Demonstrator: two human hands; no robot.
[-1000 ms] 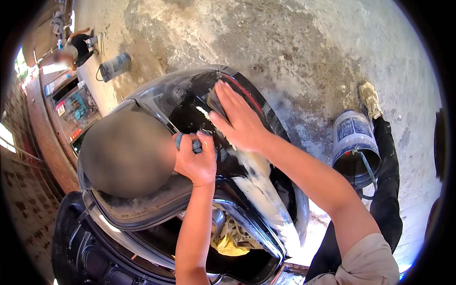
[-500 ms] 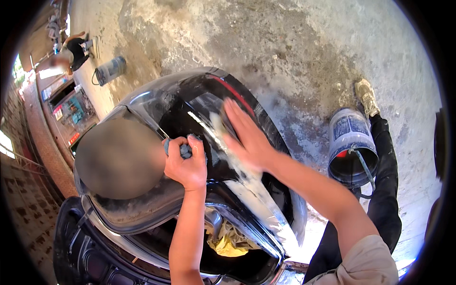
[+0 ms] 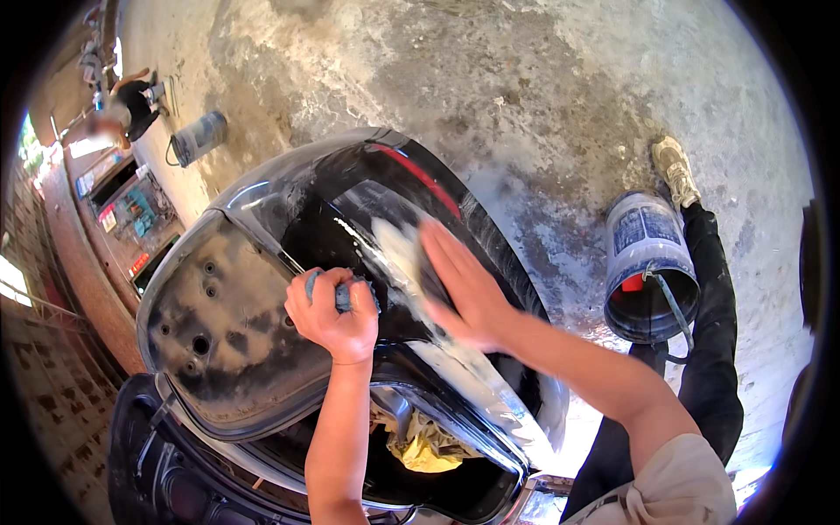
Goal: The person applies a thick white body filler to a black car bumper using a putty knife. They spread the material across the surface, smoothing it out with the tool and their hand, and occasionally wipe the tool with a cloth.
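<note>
My left hand (image 3: 334,313) is closed around a wadded blue-grey rag (image 3: 360,296), held just above the black car body (image 3: 319,232). To its right, my right hand (image 3: 464,284) lies with long, straight fingers along the car's rear side panel. A pale patch of filler (image 3: 398,249) shows beside those fingers, and a second cream filler patch (image 3: 468,381) runs down from the palm toward the open trunk. A dark, blurred edge shows at the inner side of the right hand; whether something lies under the palm is hidden.
A bucket (image 3: 647,262) with a hose in it stands by my right leg. Another bucket (image 3: 199,138) sits farther off at the left, near a crouching person (image 3: 136,105). The trunk holds a yellow bag (image 3: 427,451). The raised lid (image 3: 188,477) is at lower left.
My right hand has slid slightly down and right along the panel, showing more of the pale filler. My left hand has shifted a little left and down with the rag.
</note>
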